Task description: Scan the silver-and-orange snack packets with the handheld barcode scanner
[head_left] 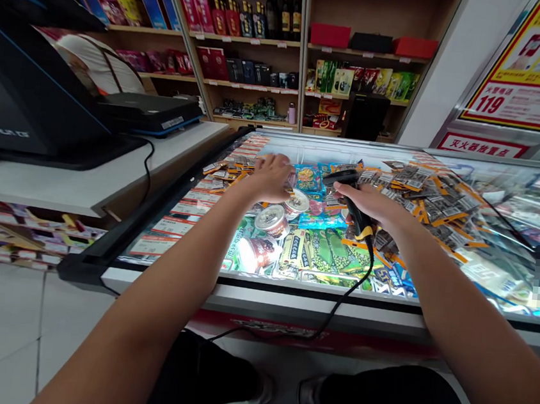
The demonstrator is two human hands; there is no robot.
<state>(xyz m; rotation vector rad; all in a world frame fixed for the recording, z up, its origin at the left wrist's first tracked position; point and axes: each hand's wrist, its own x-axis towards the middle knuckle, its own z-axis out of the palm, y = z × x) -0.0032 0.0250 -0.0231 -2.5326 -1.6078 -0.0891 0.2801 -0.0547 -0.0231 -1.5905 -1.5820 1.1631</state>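
The right hand [371,203] is closed round the scanner [357,217], above the freezer [289,298]; the left hand [272,178] is half curled near the tubs [273,219] — whether it grips anything, I cannot tell. Scanning seems in hand — the next move calls for careful aim.

Scanner [358,216] partly hidden by right hand [374,202]

A chest freezer [384,312] spans the space before the person. Shelves [248,41] stand behind it; a tabletop [184,145] bearing a terminal [35,94] lies left. At the freezer, tubs [272,220] sit left of bags [337,251], the left hand [272,178] at their far end. Packets [443,204] spread right of the scanner [358,216] in the right hand [369,203].
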